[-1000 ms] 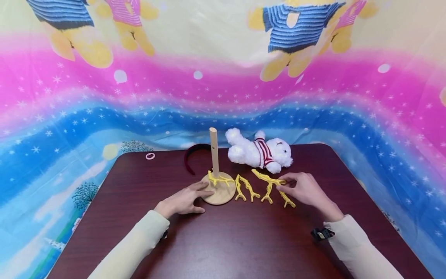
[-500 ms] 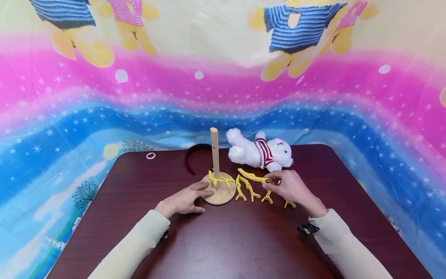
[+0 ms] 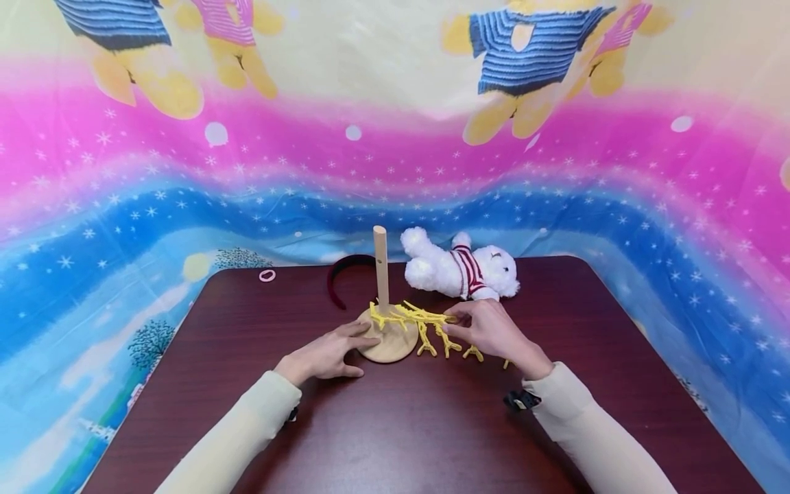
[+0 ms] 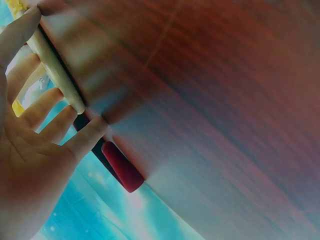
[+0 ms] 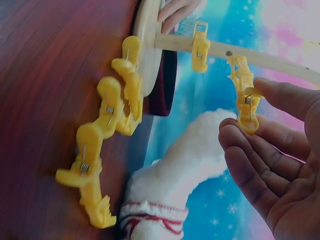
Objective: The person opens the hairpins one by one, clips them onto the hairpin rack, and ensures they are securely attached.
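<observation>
My right hand point(image 3: 494, 331) pinches a yellow spring clothespin point(image 5: 245, 102) between thumb and fingers, its free end pointing toward the wooden post point(image 3: 380, 264). Another yellow clothespin point(image 5: 200, 54) is clipped low on that post, which stands upright on a round wooden base point(image 3: 387, 351). With fingers spread, my left hand point(image 3: 324, 351) rests at the left edge of the base. In the left wrist view, the fingertips line the edge of the disc. Several more yellow clothespins point(image 5: 89, 167) lie on the table right of the base, partly below my right hand in the head view.
A white teddy bear point(image 3: 435, 271) in a striped shirt lies at the back, behind the clothespins. Behind the post is a dark red headband point(image 3: 336, 285). A pink hair tie point(image 3: 267, 276) lies at the back left of the brown table point(image 3: 382, 439). Printed cloth hangs behind.
My right hand has moved left with the clothespin, from beyond the row of clothespins to near the post. The left hand has stayed on the base.
</observation>
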Demonstrator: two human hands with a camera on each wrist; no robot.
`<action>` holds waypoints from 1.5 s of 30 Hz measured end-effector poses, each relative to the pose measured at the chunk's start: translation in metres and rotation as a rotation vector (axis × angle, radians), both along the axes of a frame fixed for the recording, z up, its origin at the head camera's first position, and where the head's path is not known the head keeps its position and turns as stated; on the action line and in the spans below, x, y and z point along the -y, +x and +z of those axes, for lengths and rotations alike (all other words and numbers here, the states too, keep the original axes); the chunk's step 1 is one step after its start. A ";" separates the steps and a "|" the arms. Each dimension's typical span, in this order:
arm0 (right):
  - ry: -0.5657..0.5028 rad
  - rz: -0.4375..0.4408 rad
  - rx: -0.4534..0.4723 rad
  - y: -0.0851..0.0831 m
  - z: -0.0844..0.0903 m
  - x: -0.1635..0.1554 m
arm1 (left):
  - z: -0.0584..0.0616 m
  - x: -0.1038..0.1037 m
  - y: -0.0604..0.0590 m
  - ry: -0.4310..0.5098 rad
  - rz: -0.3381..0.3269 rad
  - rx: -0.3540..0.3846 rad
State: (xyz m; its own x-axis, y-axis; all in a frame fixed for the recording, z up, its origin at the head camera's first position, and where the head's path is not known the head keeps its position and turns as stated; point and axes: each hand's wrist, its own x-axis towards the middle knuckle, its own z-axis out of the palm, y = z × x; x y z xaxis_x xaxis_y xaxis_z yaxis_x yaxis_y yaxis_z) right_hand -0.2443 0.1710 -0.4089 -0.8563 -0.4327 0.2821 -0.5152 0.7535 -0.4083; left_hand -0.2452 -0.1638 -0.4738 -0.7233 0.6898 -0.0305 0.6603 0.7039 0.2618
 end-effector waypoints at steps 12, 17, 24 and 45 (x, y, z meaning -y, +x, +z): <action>0.022 0.018 -0.030 -0.005 -0.005 0.026 | 0.000 0.000 0.001 0.002 -0.012 -0.005; 0.043 0.031 -0.088 -0.008 -0.005 0.034 | 0.000 0.000 0.001 0.005 -0.014 -0.010; 0.031 0.011 -0.060 -0.012 -0.006 0.048 | 0.000 0.000 0.001 -0.007 -0.006 -0.002; -0.007 -0.020 -0.078 -0.018 -0.010 0.070 | -0.001 -0.001 -0.002 -0.016 -0.006 -0.014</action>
